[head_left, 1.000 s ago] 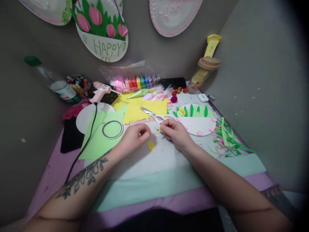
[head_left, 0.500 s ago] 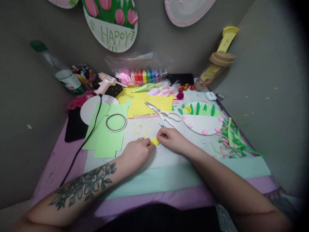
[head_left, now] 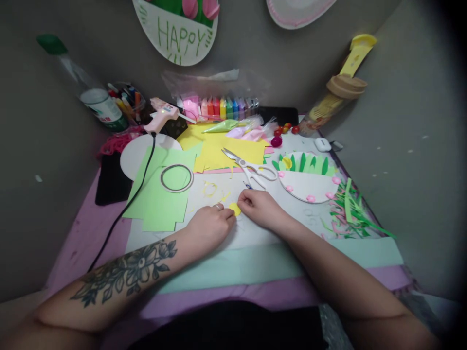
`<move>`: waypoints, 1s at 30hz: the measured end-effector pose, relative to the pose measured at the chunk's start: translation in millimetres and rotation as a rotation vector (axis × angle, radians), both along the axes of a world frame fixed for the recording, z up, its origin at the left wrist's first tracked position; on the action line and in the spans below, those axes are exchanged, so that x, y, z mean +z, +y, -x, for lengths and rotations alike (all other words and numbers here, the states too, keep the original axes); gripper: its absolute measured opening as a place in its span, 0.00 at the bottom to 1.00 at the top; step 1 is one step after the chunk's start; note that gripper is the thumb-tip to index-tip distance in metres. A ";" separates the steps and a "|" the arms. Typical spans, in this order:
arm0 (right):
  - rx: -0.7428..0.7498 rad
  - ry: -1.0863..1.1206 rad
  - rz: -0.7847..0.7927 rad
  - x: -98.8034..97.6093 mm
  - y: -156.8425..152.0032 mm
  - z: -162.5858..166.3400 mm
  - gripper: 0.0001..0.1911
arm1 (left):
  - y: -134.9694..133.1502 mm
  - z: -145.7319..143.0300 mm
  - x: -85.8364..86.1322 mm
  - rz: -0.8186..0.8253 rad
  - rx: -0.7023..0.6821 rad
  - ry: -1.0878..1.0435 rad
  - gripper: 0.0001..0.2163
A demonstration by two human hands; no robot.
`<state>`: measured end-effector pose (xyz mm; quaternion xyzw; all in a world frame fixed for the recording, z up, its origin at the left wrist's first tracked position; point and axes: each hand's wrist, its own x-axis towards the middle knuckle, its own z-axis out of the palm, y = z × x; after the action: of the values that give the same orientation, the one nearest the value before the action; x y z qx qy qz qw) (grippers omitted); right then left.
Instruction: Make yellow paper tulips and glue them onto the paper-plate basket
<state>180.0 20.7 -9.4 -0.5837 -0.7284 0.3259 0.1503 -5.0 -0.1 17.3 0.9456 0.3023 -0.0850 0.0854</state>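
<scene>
My left hand (head_left: 209, 226) and my right hand (head_left: 260, 208) rest on the white paper (head_left: 255, 233) in the middle of the table, fingertips meeting. Both pinch a small yellow paper piece (head_left: 235, 209) that lies between them on the sheet. Each hand's fingers are curled together. White-handled scissors (head_left: 251, 168) lie just beyond my right hand. Thin yellow paper scraps (head_left: 210, 188) lie beyond my left hand.
Yellow sheets (head_left: 226, 150), green paper (head_left: 160, 194) with a tape ring (head_left: 176, 177), a pink glue gun (head_left: 160, 115) with black cord, a decorated paper plate (head_left: 306, 180), green strips (head_left: 350, 209), clay packs (head_left: 226, 107), a bottle (head_left: 95, 99) and a yellow-capped jar (head_left: 339, 92) surround the hands.
Both hands came down from above the table onto the white paper and closed on the yellow piece. The view tilted downward, so the wall decorations slid up.
</scene>
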 end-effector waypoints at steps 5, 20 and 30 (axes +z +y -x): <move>-0.009 -0.001 -0.009 -0.1 -1.2 1.6 0.06 | -3.9 -0.3 0.2 -0.048 -0.025 0.026 0.11; -0.029 -0.036 -0.010 3.3 -2.3 4.5 0.06 | -13.7 -3.2 -8.4 -0.157 -0.063 0.044 0.16; -0.045 0.022 -0.001 1.5 -1.6 2.3 0.07 | -14.1 -5.9 -6.7 -0.114 -0.047 0.036 0.15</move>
<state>177.7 19.1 -7.9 -0.5961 -0.7138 0.3283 0.1657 1.0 -14.2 10.6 0.9541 0.2858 -0.0866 0.0238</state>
